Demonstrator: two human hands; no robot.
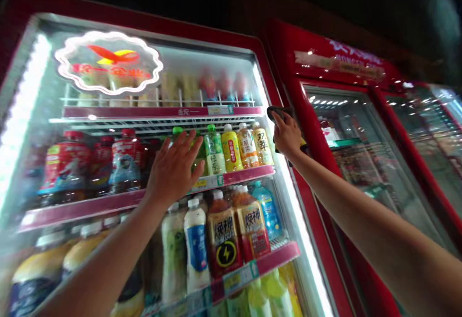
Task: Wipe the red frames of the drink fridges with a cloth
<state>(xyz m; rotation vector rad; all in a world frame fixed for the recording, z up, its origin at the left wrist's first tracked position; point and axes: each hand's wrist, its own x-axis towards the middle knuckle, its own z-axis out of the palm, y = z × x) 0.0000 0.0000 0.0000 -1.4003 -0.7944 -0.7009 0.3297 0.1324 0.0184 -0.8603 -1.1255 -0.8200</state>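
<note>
My left hand [175, 165] lies with its fingers spread against the glass door of a lit drinks fridge [231, 36], in front of the middle shelf. At the door's right edge my right hand [288, 134] grips a dark cloth [276, 111]. A bit of yellow shows beside that palm; what it belongs to, I cannot tell. Behind the glass, between my hands, stand a green tea bottle [215, 151], a yellow bottle [231, 149] and other bottles. The left forearm hides part of the lower shelves.
A glowing scalloped sign [110, 63] hangs at the door's upper left. Red-labelled bottles [126, 158] fill the middle shelf's left side, and brown bottles [224, 235] stand below. To the right, a second red fridge [325, 67] adjoins, with more glass doors beyond it.
</note>
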